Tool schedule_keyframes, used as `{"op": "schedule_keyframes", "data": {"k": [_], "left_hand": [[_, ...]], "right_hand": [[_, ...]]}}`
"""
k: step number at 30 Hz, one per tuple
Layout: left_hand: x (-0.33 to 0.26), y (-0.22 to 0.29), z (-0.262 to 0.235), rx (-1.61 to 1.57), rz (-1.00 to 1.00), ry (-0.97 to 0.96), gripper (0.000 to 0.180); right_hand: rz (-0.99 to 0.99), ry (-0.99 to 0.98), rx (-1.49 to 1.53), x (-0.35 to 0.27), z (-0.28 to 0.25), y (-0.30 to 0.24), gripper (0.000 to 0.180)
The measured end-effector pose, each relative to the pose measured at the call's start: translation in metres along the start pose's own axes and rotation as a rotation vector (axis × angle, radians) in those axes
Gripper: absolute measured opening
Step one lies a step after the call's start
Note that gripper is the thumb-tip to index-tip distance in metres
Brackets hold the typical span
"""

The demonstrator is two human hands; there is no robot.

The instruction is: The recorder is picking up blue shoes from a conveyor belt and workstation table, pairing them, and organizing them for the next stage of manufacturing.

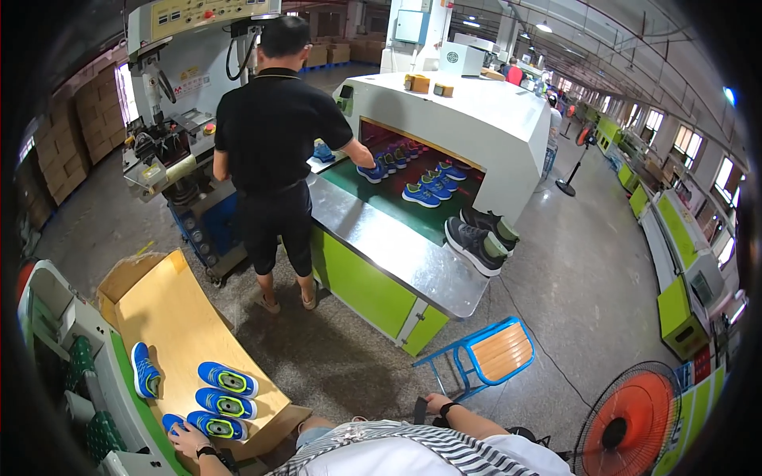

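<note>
At the lower left my left hand (189, 440) grips a blue shoe (171, 420) by its visible end; the hand and wrist hide the rest. Next to it, on the wooden tray table (178, 321), several blue sneakers with lime linings lie in a row, the middle sneaker (230, 403) among them. One more blue sneaker (144, 371) lies apart near the green edge. My right hand (436, 403), low in the middle, is closed on a small dark flat object (420, 410) whose kind I cannot make out.
A blue stool (500, 351) with a slatted seat stands ahead of my right hand; an orange fan (619, 428) is at lower right. A person in black (274, 135) reaches toward sneakers on the green conveyor (349, 181) of a white machine (468, 95). Dark sneakers (474, 246) sit on its metal table.
</note>
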State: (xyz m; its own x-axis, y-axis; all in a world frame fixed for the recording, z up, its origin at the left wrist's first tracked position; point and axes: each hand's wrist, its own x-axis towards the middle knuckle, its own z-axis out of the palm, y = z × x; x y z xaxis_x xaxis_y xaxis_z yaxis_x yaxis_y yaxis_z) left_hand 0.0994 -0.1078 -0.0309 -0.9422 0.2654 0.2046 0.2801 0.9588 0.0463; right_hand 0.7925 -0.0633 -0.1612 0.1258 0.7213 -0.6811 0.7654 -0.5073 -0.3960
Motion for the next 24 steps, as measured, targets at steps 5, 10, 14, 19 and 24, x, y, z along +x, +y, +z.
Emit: {"op": "schedule_keyframes", "data": {"k": [5, 10, 14, 19, 24], "left_hand": [[0.003, -0.004, 0.001, -0.015, -0.002, -0.001, 0.041], [0.003, 0.0, -0.003, -0.002, 0.0, -0.048, 0.042], [0.002, 0.004, -0.008, -0.015, -0.005, -0.068, 0.043], [0.003, -0.006, 0.003, -0.009, 0.003, -0.01, 0.041], [0.007, -0.008, 0.013, 0.01, 0.015, 0.011, 0.041]], "right_hand": [[0.005, -0.067, -0.04, 0.002, -0.008, 0.001, 0.033], [-0.015, -0.052, -0.071, 0.013, -0.003, 0.0, 0.034], [-0.07, 0.006, 0.042, 0.012, 0.007, 0.0, 0.035], [-0.107, -0.048, -0.026, -0.004, 0.008, -0.005, 0.037], [0.007, -0.013, -0.077, -0.014, 0.009, 0.005, 0.037]]}}
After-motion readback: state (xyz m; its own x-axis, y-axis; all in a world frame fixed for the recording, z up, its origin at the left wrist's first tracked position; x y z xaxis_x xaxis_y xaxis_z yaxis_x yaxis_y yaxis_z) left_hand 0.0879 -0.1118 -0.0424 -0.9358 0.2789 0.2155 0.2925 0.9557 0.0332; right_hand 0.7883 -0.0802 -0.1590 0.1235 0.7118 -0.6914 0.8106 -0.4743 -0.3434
